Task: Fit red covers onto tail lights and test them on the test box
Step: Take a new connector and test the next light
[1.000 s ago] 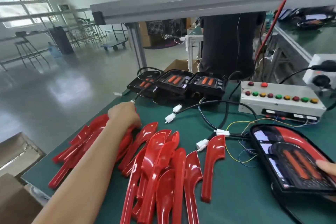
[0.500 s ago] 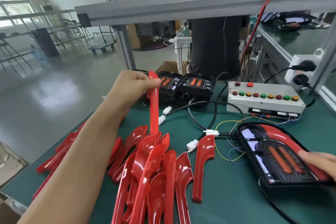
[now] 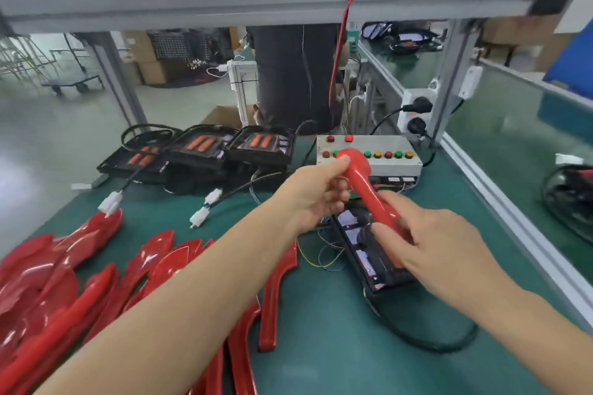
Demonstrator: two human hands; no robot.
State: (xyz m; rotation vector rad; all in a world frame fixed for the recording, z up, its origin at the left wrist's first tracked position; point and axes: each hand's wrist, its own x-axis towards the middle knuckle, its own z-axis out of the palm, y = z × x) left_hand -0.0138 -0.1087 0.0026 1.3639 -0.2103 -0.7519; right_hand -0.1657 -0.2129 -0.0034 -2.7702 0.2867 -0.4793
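A person's two bare arms reach out over a green worktop (image 3: 321,362). The left hand (image 3: 316,199) curls around the wide upper end of a glossy red cover (image 3: 369,192), while the right hand (image 3: 426,244) pinches its narrower lower end. The cover is held tilted just above a black tail light (image 3: 369,253) lying on the worktop; whether it touches the light yet is hard to tell, as the right hand hides the join. Behind them sits the grey test box (image 3: 369,163) with its row of coloured buttons. More red covers (image 3: 80,266) are heaped at the left, and other black tail lights (image 3: 205,151) wait at the back. The cover looks like thin, stiff, slick moulded plastic: probably light, easily scratched, and best gripped at both ends as here.
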